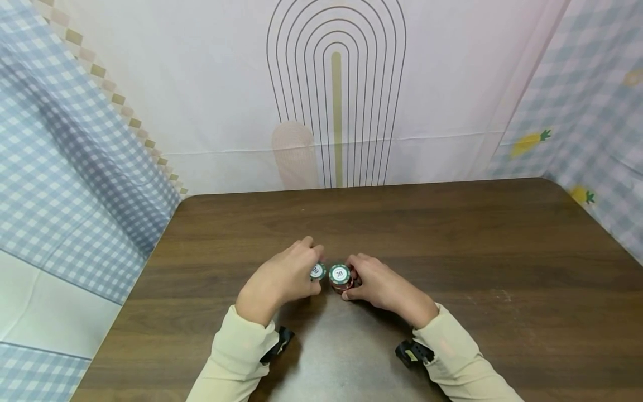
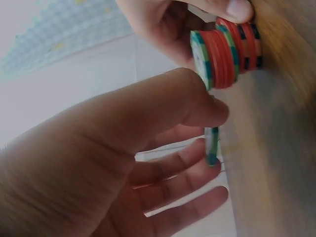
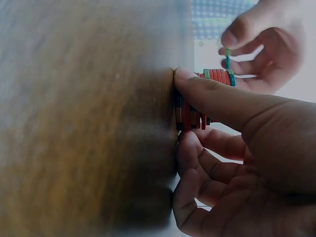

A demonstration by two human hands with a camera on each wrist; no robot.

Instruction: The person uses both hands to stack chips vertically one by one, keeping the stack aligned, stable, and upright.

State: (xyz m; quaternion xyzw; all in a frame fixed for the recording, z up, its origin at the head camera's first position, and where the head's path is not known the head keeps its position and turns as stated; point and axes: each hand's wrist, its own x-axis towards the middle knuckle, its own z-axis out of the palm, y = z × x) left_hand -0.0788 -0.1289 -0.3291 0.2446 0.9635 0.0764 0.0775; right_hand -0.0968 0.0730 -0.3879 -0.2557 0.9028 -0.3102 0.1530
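Observation:
A short stack of poker chips point(image 1: 340, 274) stands on the table, its top chip green-edged with a white face reading 20. Red chips and green-edged ones alternate in the stack point(image 2: 219, 59), with dark-marked chips at the bottom. My right hand point(image 1: 380, 283) grips the lower chips between thumb and fingers, right down at the tabletop. Just left of the stack, my left hand point(image 1: 286, 276) pinches a single green-edged poker chip point(image 1: 318, 272) between thumb and fingers. In the left wrist view that chip point(image 2: 212, 145) is raised off the table, near the top of the stack.
The brown wooden table point(image 1: 482, 240) spreads out around both hands. Behind it hangs a white cloth point(image 1: 211, 84) with arch lines, and blue checked cloth point(image 1: 65, 167) hangs at the left and right. Dark wrist straps point(image 1: 414, 353) sit at both sleeves.

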